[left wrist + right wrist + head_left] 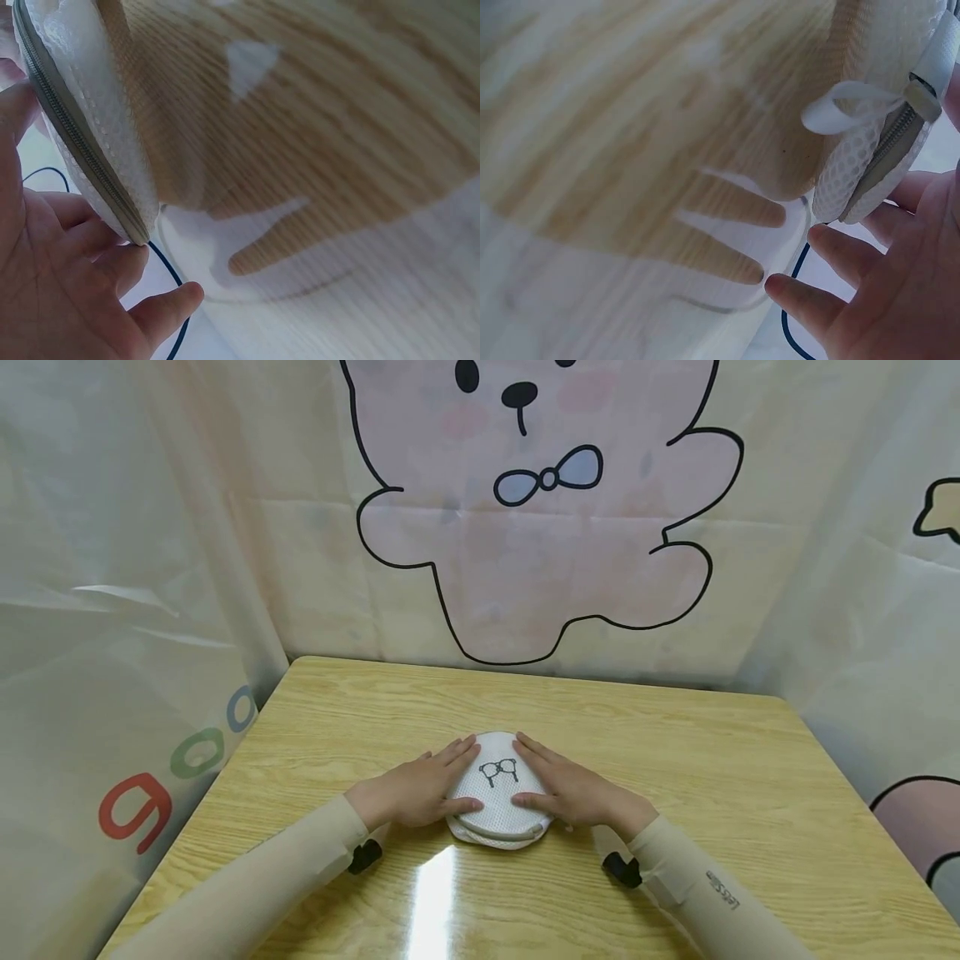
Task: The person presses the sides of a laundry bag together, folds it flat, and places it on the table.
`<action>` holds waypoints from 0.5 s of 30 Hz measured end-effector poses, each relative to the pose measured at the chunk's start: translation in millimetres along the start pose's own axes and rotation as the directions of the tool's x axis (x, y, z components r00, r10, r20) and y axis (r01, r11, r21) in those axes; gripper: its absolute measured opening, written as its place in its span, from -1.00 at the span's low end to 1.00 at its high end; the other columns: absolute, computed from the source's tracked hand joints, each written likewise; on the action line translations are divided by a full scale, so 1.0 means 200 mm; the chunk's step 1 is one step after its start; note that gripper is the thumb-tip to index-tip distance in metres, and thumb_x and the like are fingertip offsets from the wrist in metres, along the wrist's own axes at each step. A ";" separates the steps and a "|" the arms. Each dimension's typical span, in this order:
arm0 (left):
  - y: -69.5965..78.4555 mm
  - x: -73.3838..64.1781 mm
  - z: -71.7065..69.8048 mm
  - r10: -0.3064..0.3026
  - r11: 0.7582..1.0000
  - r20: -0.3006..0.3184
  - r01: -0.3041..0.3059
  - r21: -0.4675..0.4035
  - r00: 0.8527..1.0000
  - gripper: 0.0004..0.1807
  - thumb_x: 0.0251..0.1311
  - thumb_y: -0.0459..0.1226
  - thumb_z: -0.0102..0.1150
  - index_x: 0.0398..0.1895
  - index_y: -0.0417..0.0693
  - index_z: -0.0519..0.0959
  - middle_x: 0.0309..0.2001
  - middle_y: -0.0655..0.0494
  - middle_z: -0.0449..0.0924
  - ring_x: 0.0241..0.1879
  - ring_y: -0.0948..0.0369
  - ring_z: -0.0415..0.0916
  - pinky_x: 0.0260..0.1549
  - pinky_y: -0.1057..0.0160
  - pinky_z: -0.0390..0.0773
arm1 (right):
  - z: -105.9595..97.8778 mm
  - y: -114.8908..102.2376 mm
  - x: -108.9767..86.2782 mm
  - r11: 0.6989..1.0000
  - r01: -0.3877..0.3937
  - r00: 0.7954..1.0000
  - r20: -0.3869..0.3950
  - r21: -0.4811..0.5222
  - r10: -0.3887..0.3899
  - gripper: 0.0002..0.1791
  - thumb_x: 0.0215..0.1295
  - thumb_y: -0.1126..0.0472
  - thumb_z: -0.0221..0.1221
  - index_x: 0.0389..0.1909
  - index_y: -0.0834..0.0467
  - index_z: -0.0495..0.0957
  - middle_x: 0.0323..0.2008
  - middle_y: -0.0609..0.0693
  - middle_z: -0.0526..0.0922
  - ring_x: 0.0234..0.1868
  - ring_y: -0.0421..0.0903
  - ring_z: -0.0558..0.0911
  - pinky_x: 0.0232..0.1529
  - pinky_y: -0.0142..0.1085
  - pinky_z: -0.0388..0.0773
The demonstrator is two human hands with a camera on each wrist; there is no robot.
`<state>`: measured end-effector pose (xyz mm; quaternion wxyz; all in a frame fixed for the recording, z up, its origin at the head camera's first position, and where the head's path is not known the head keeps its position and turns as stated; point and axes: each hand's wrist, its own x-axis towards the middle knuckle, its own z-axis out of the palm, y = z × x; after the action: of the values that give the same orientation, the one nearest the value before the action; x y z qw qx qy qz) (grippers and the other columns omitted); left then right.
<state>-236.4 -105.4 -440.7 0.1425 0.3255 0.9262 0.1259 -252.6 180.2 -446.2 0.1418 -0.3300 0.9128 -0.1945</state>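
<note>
A white mesh laundry bag point(497, 806), rounded and printed with a pair of glasses, lies on the wooden table. On its left side rests my left hand point(423, 787), fingers straight and thumb lying across the top. My right hand point(581, 789) touches the opposite side in the same way, thumb and straight fingers on the mesh. A zipper point(75, 135) runs round the bag's edge in the left wrist view, beside the left fingers. The right wrist view has the zipper's pull point(922, 101) and a white fabric loop point(832, 112) near the right fingers.
The wooden table point(337, 718) reaches back to a curtain point(300, 568) with a cartoon bear, and more curtain hangs at both sides. Light reflects off the tabletop in front of the bag. A black piece point(621, 870) sits at each wrist.
</note>
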 end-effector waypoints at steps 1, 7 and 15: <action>0.00 0.00 0.00 -0.004 1.000 0.003 0.004 0.001 1.000 0.01 0.48 0.34 -0.19 0.70 -0.10 -0.15 0.72 -0.02 -0.28 0.69 0.02 -0.20 0.55 -0.24 0.14 | 0.00 0.00 0.00 1.000 -0.001 1.000 0.002 -0.005 0.001 0.03 0.50 -0.33 0.06 0.69 0.15 -0.15 0.70 0.14 -0.17 0.67 0.19 0.04 0.59 0.14 0.16; 0.01 0.00 -0.01 -0.022 1.000 0.020 0.022 0.010 1.000 0.01 0.48 0.33 -0.17 0.70 -0.11 -0.14 0.72 -0.01 -0.28 0.69 0.03 -0.20 0.56 -0.23 0.13 | 0.00 0.00 0.01 0.999 0.000 1.000 0.009 -0.037 0.000 0.02 0.52 -0.33 0.03 0.69 0.17 -0.15 0.70 0.15 -0.16 0.67 0.20 0.03 0.59 0.15 0.13; 0.01 0.01 -0.01 -0.023 1.000 0.028 0.023 0.013 0.999 0.00 0.49 0.31 -0.16 0.70 -0.11 -0.14 0.72 -0.01 -0.29 0.69 0.05 -0.23 0.57 -0.19 0.11 | 0.01 -0.01 0.01 1.000 0.001 1.000 0.009 -0.030 -0.001 0.00 0.52 -0.30 0.04 0.69 0.18 -0.14 0.70 0.14 -0.16 0.67 0.21 0.03 0.58 0.20 0.13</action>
<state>-236.6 -103.4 -438.9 0.1548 0.3173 0.9286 0.1139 -252.9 177.1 -447.8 0.1407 -0.3335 0.9147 -0.1796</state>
